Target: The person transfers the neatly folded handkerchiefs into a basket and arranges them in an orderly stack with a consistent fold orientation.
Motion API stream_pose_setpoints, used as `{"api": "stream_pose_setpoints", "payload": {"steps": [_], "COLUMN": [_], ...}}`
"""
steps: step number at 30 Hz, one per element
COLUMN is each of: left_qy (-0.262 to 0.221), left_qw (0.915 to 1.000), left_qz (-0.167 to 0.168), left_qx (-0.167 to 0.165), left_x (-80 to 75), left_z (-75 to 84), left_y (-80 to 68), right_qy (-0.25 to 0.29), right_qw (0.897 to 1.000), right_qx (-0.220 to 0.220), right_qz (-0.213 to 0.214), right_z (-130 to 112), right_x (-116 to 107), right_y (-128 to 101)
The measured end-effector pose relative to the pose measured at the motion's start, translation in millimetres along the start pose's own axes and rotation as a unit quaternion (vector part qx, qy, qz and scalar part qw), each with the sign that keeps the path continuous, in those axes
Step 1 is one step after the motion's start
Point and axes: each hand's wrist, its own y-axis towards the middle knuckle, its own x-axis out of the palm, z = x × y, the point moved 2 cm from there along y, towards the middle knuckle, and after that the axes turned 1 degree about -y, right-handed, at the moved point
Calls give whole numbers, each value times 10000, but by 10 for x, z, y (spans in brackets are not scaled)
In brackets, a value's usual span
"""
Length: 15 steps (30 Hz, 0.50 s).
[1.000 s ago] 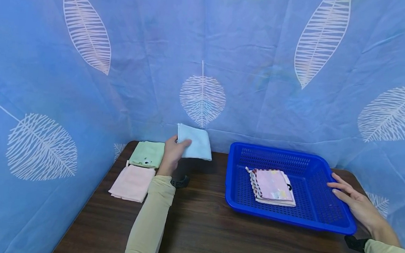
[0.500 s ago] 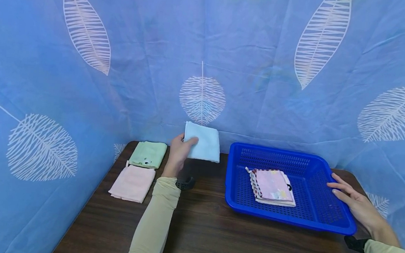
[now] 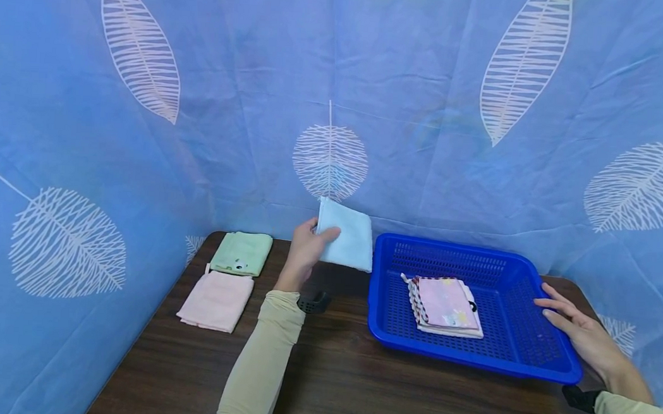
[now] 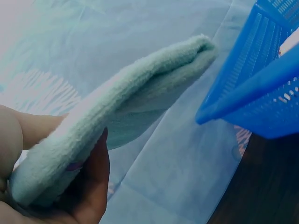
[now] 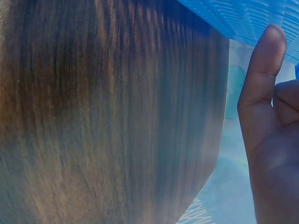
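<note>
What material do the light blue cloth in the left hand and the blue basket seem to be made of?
The light blue cloth looks like soft terry or fleece: a fuzzy, matte nap shows along its folded edge, where the left hand pinches it. The blue basket seems to be moulded plastic: smooth, slightly glossy rim and a regular grid of small holes in its walls.
</note>
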Motion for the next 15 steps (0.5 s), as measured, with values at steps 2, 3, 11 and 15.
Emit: {"api": "stream_pose_setpoints", "payload": {"steps": [2, 3, 11, 15], "left_qy": [-39, -77, -584, -727], "left_qw": [10000, 9999, 9978, 9965], "left_qz": [-73, -104, -275, -356], "left_qx": [4, -8, -134, -189], "left_x": [32, 47, 171, 249], "left_z": [14, 25, 103, 135], "left_y": [-1, -5, -17, -25], "right_qy": [12, 15, -8, -36], "right_qw": [10000, 10000, 10000, 10000], "right_qx": [-47, -62, 39, 16], "right_qz": [5, 7, 6, 3], "right_z": [7, 9, 6, 8], "right_x": [7, 8, -1, -11], "right_y": [5, 5, 0, -5]}}
